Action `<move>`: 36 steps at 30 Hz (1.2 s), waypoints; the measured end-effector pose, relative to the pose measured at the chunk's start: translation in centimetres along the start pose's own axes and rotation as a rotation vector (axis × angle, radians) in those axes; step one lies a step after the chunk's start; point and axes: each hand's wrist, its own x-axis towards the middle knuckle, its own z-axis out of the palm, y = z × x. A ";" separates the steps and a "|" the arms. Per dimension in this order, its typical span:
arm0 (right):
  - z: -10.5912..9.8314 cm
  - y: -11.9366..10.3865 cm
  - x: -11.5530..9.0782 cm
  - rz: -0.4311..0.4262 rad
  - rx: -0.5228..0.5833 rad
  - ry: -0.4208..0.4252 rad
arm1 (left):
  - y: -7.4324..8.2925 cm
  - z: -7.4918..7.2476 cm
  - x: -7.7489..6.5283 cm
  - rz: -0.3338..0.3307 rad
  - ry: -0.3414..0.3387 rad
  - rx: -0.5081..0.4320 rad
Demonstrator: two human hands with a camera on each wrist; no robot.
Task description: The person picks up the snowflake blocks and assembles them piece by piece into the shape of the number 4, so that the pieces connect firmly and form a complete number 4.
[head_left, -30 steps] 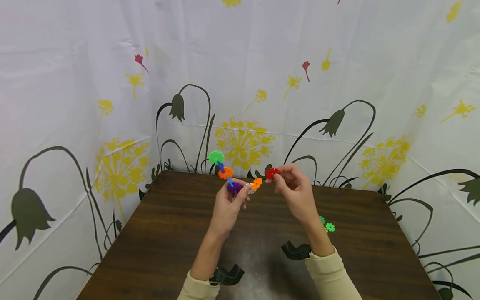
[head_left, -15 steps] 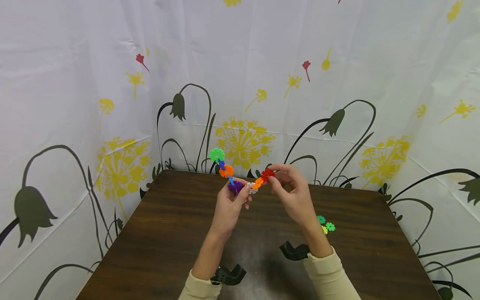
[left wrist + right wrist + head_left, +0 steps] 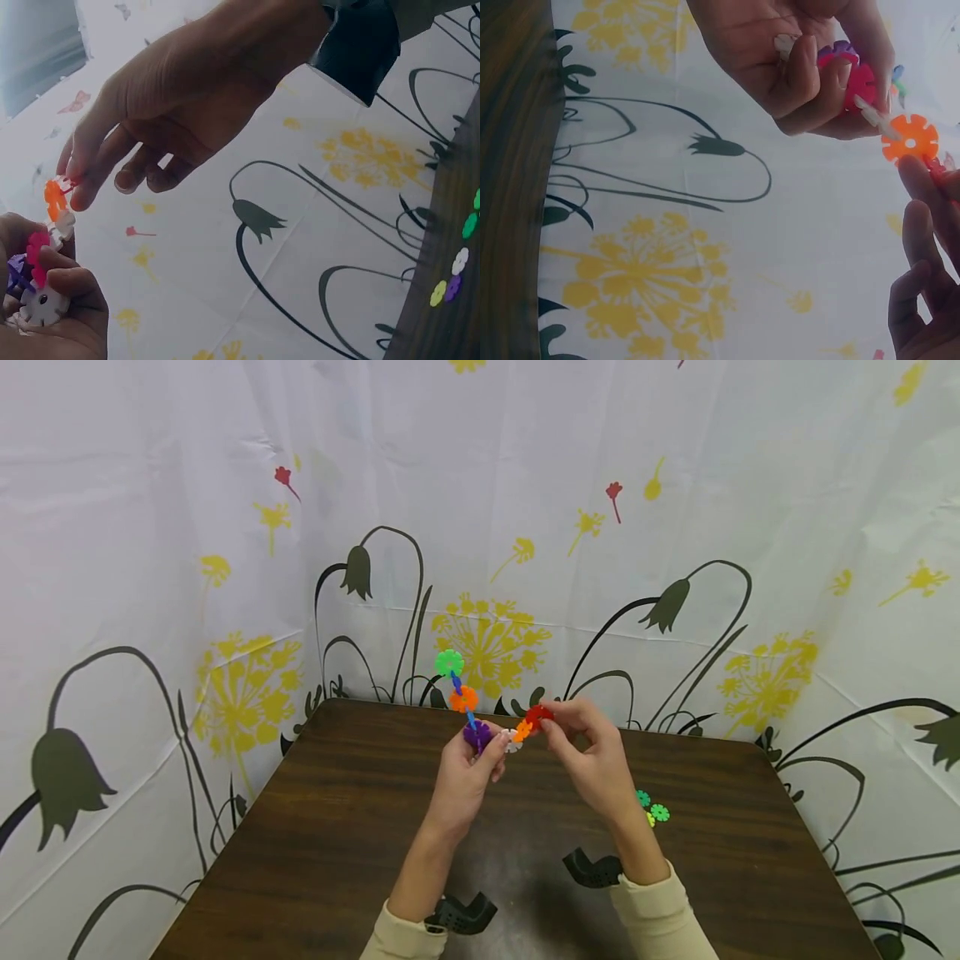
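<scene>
Wood-grain tabletop (image 3: 360, 793), hands (image 3: 463, 770) pinching notched discs (image 3: 536, 719)

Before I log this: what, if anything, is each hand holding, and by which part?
Left hand: the linked flower discs, near the purple disc. Right hand: the red disc, pinched on its side away from the neighbouring orange disc.

In the head view, soft, fairly even light fills the white curtain (image 3: 480, 485); the dark bench (image 3: 390, 827) carries a pale patch of glare low in the frame, with a blurry shadow just right of it. The left wrist view is dimmer, brightest at upper left, the right grip (image 3: 169, 112) shaded against the paler curtain. The right wrist view looks hazy and softly detailed, though the orange disc (image 3: 922, 142) stays vivid.
</scene>
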 end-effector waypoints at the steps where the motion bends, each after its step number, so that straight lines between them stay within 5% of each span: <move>1: 0.1 0.0 0.0 0.002 0.000 0.002 | -0.1 0.0 0.0 0.003 0.003 -0.008; 13: 1.2 0.4 -0.8 0.093 -0.009 -0.026 | -1.4 -1.2 0.2 -0.019 -0.010 -0.089; 19: 0.7 0.9 -1.1 0.143 -0.023 -0.070 | -2.0 -1.3 0.2 -0.062 0.001 -0.038; 25: -1.6 5.1 -2.3 0.239 -0.014 -0.094 | -2.6 -1.5 -0.3 -0.071 0.022 -0.108; 36: -5.7 14.2 -6.0 0.830 -0.663 -0.298 | -2.8 -2.3 -0.2 0.048 -0.070 -0.366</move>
